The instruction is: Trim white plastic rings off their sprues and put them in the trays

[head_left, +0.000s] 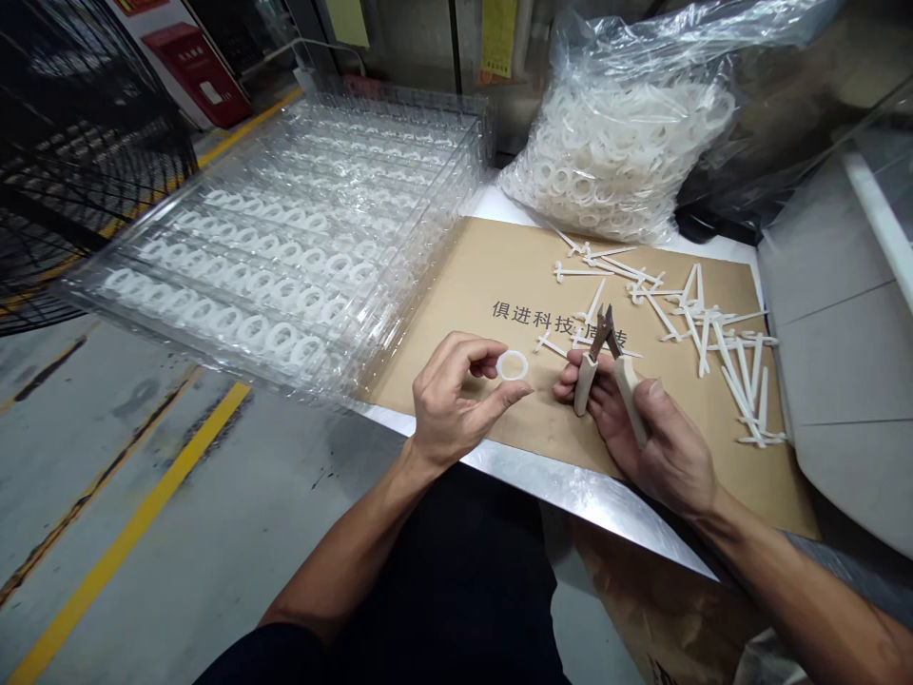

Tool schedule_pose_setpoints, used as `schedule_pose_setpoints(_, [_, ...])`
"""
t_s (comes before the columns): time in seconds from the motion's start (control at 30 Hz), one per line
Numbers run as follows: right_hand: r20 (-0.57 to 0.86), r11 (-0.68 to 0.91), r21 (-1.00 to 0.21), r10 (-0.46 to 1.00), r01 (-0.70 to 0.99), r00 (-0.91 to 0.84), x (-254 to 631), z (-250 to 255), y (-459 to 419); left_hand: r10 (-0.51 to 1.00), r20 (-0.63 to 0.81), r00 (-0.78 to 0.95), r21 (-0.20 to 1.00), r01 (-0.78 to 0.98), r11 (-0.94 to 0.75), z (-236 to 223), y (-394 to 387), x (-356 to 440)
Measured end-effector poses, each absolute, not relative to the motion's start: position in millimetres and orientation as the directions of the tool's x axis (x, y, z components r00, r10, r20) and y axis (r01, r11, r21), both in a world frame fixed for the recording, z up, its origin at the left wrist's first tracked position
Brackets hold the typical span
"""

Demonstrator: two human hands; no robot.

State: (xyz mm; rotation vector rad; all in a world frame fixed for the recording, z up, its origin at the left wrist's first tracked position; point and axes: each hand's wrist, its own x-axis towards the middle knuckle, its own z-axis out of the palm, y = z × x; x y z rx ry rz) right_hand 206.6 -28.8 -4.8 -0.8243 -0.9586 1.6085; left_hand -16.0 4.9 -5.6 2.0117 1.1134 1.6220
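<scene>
Left hand (453, 404) pinches plastic ring (512, 365) up off the cardboard (456, 400), near open cutters (586, 381) clasped in right hand (660, 447).

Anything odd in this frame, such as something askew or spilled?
The clear tray seems to overhang the table's edge above the floor, with no support visible beneath it. White plastic runners also lie scattered on the cardboard, though that may be normal.

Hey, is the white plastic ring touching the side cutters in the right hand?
Apart. The head view shows the white plastic ring at the left hand's fingertips, with tan cardboard visible between it and the side cutters in the right hand.
</scene>
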Motion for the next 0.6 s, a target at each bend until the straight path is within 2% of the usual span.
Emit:
schedule_pose_setpoints(0.17, [-0.035,-0.127,-0.894,0.976,-0.429,-0.216,207.0,-5.5,-29.4,0.748,0.662,0.051,0.689,0.352,-0.634,-8.3,4.9,-15.7])
schedule_pose_setpoints(0.37, [-0.166,-0.209,-0.892,0.976,-0.4,-0.14,210.0,-12.2,-31.5,0.816,0.574,0.067,0.775,0.28,-0.567,1.1,-0.5,-18.0])
schedule_pose_setpoints(0.5, [-0.192,-0.227,-0.88,0.973,-0.416,-0.126,211.5,-17.1,-28.6,0.862,0.481,0.158,0.85,0.158,-0.503,27.3,-17.6,-27.7])
schedule_pose_setpoints(0.6, [-0.216,-0.253,-0.874,0.967,-0.414,-0.135,213.2,-18.7,-28.8,0.904,0.362,0.225,0.927,0.014,-0.375,53.3,-33.5,-44.6])
